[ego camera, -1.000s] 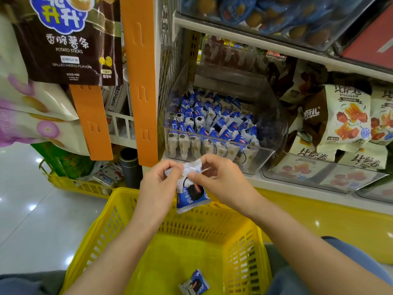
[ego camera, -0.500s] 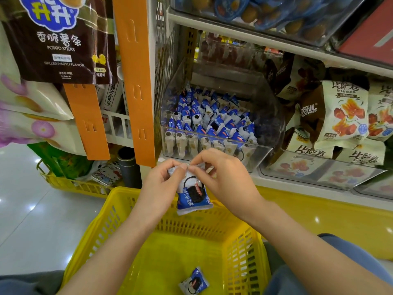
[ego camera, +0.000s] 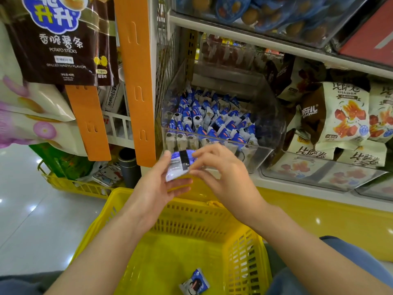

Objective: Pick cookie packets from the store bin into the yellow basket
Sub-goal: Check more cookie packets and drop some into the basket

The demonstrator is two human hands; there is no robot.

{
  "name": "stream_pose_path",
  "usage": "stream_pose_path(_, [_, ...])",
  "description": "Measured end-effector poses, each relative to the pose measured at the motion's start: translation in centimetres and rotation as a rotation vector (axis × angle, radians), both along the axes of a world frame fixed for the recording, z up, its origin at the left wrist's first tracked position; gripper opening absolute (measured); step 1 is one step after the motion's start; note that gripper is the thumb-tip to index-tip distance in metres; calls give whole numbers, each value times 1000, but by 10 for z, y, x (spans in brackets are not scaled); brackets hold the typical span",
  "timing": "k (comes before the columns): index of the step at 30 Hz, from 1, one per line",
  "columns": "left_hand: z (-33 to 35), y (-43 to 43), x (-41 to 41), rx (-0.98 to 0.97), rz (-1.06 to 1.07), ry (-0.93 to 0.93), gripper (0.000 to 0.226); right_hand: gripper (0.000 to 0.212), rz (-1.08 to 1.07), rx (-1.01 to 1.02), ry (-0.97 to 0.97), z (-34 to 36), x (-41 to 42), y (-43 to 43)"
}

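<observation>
Cookie packet (ego camera: 178, 167), upright before, now lies flat across your left hand (ego camera: 161, 188), fingers open; right hand (ego camera: 221, 173) pinches its edge. Yellow basket (ego camera: 191, 218) drop pending.

Basket (ego camera: 202, 222) yellow, slotted walls. Packet (ego camera: 194, 283) in basket blue, white, black cookie picture. Held packet (ego camera: 180, 165) above basket blue, white, black stripe. Strip (ego camera: 134, 81) above basket orange.
</observation>
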State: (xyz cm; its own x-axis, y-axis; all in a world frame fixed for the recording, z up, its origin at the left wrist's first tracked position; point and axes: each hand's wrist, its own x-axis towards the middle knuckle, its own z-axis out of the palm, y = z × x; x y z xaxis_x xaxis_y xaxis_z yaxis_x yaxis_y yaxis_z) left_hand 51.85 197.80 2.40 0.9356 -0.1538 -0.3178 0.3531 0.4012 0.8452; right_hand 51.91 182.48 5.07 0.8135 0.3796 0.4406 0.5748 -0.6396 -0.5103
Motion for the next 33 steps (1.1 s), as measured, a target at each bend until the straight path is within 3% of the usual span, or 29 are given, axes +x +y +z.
stream_pose_path(3, [5,1,1,35,110,-59,24,12,49,-113,72,-3,-4,2])
stream_pose_path(6, [6,1,-1,104,146,-86,24,28,-27,144,289,-3,-5,7])
stream_pose_path(8, [7,-1,-3,167,124,-99,25,28,-100,333,478,-2,-3,9])
stream_pose_path(11, [7,-3,-4,265,60,-128,26,24,-134,460,649,-2,2,9])
stream_pose_path(16, [5,-5,-6,383,63,-235,23,24,-185,438,633,-2,5,8])
stream_pose_path(22, [4,-3,-5,381,89,-263,37,21,-173,384,603,2,7,4])
stream_pose_path(26, [6,-3,-5,359,122,-339,29,30,-250,556,689,1,10,0])
stream_pose_path(30, [4,-4,-5,279,276,-304,24,36,-128,637,846,-2,5,4])
stream_pose_path(33, [-1,-3,-4,512,282,-368,34,40,-100,675,836,-2,5,6])
